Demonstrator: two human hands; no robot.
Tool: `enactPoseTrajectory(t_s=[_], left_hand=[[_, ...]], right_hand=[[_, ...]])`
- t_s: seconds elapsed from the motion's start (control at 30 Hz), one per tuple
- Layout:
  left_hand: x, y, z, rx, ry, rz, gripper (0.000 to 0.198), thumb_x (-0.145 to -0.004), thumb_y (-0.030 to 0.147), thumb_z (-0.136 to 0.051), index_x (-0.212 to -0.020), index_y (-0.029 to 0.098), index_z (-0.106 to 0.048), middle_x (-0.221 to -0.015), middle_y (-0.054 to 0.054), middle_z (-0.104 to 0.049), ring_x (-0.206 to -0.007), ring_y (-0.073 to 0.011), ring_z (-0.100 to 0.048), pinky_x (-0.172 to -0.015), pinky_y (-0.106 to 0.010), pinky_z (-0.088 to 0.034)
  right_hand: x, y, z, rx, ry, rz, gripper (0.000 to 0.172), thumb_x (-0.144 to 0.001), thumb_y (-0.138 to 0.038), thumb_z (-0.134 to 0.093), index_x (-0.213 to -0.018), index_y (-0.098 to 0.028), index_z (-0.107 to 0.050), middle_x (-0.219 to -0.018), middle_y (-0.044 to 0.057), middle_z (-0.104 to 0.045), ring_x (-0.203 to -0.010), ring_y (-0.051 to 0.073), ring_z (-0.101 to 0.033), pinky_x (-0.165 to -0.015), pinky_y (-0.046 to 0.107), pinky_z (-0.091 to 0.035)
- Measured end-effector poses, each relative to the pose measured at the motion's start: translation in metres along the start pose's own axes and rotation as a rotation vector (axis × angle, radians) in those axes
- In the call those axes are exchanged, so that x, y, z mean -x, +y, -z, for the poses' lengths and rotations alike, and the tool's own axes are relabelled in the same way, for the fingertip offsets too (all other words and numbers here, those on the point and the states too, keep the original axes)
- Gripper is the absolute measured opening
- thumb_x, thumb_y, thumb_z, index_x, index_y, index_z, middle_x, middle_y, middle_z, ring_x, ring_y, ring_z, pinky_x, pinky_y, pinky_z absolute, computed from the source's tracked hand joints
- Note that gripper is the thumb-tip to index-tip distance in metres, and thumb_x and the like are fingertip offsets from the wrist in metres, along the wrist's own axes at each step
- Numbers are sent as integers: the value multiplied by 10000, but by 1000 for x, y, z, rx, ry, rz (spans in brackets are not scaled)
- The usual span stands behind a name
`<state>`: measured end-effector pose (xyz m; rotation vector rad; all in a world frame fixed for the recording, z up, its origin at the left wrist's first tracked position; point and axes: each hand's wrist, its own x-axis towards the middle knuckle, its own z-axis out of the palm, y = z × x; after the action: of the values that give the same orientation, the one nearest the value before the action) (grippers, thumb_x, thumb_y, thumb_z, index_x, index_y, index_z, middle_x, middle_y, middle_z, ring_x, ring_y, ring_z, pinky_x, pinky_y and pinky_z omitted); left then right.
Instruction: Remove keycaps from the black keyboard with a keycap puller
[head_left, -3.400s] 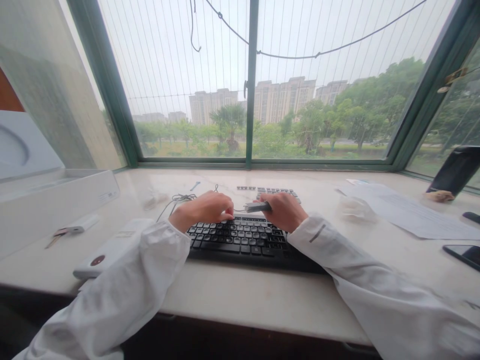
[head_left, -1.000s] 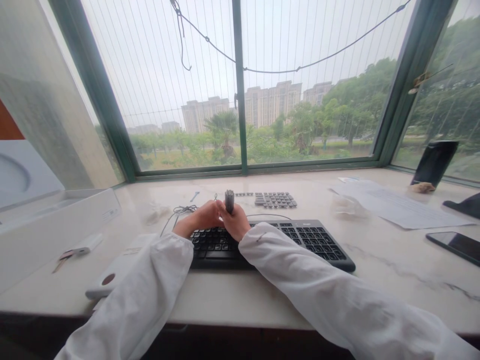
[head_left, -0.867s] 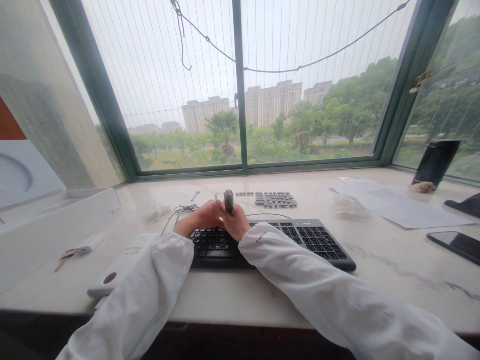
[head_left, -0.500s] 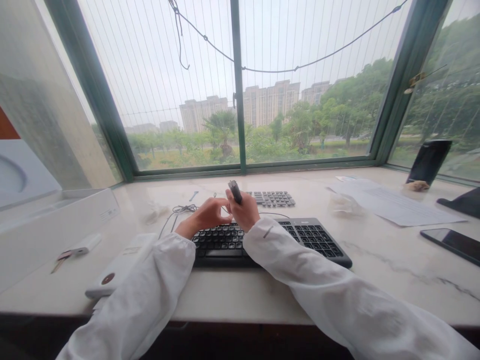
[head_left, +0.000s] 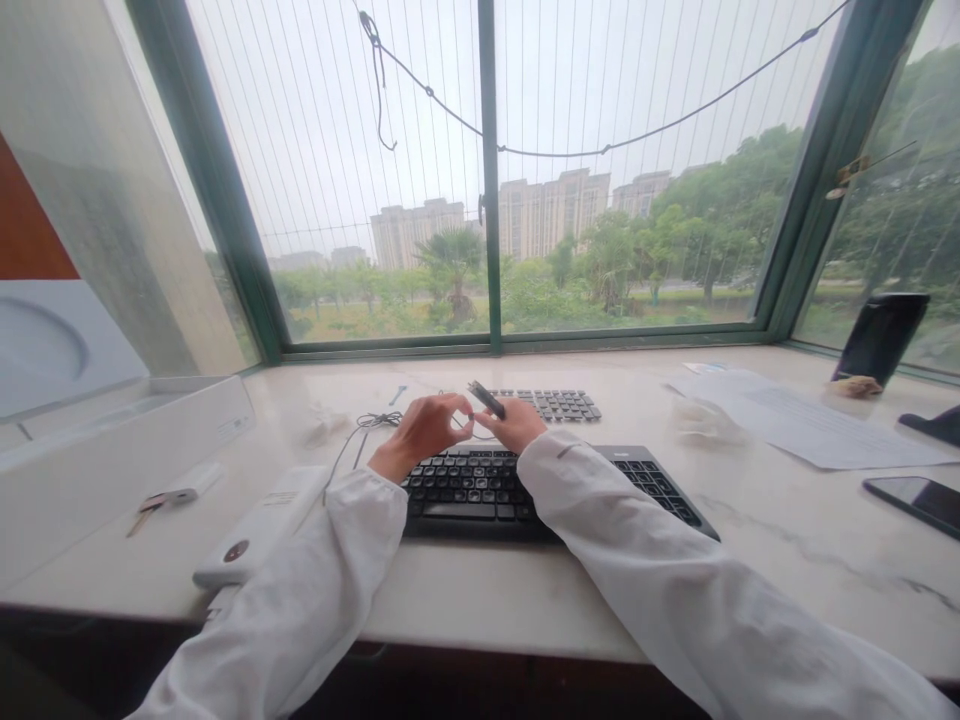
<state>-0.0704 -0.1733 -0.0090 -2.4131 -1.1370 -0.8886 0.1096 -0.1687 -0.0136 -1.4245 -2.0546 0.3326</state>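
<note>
Above a black keyboard (head_left: 469,512), my left hand (head_left: 431,425) is closed in a pinch, thumb and forefinger meeting on a tiny dark piece (head_left: 471,417) too small to make out. My right hand (head_left: 517,424) grips a short dark stick-like tool (head_left: 489,400), which points up and to the left, and its fingertips meet those of the left. Several keys on the keyboard look bare of caps. Behind the hands lie rows of loose keycaps (head_left: 561,405), partly hidden by my right hand.
To the left are a white device (head_left: 262,525), keys (head_left: 161,500), a coiled cable (head_left: 379,420) and a white box (head_left: 112,430). Plastic bags (head_left: 705,420), paper sheets (head_left: 802,415) and a phone (head_left: 915,500) lie right. A window stands behind.
The view has shifted slightly, so most things appear further right. My right hand has turned, tilting the dark tool more to the left, and the fingertips of both hands have come together.
</note>
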Motion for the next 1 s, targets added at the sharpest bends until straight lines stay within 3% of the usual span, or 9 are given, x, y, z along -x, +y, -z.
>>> enactPoseTrajectory(t_s=[0.37, 0.53, 0.7, 0.83, 1.0], left_hand=[[0, 4, 4, -15, -45, -2, 166, -832, 331, -574, -914, 248, -692, -929, 0, -729, -791, -169, -668, -653, -241, -432], [1, -3, 7, -65, -73, 67, 164, -808, 324, -606, -929, 258, -695, -922, -3, -733, -810, -194, -670, -655, -254, -427], [1, -13, 14, -120, -83, 208, 178, -835, 363, -567, -923, 264, -685, -962, 14, -731, -870, -200, -666, -712, -271, -445], [1, -18, 19, -171, -91, 301, 226, -835, 414, -558, -957, 271, -684, -1009, 17, -725, -924, -211, -658, -757, -281, -455], [1, -23, 21, -216, -104, 340, 256, -847, 456, -537, -978, 288, -679, -1017, 28, -723, -923, -207, -656, -749, -275, -452]], right_hand=[[-1, -3, 0, 36, -5, -11, 294, -871, -389, -508, -852, -193, -727, -815, 68, -704, -816, 194, -643, -677, 248, -409], [10, -10, 4, 272, -5, -24, 258, -850, -306, -499, -927, -168, -703, -863, 129, -696, -798, 229, -656, -665, 290, -447], [28, -27, 4, 473, -94, 163, 249, -777, -248, -523, -931, -160, -699, -890, 153, -691, -814, 269, -666, -667, 353, -484], [39, -43, 1, 471, -134, 337, 266, -769, -309, -543, -910, -154, -707, -869, 157, -694, -813, 273, -670, -667, 361, -495], [48, -53, 2, 438, -157, 412, 272, -761, -294, -564, -937, -149, -713, -876, 162, -701, -822, 261, -677, -690, 356, -502]])
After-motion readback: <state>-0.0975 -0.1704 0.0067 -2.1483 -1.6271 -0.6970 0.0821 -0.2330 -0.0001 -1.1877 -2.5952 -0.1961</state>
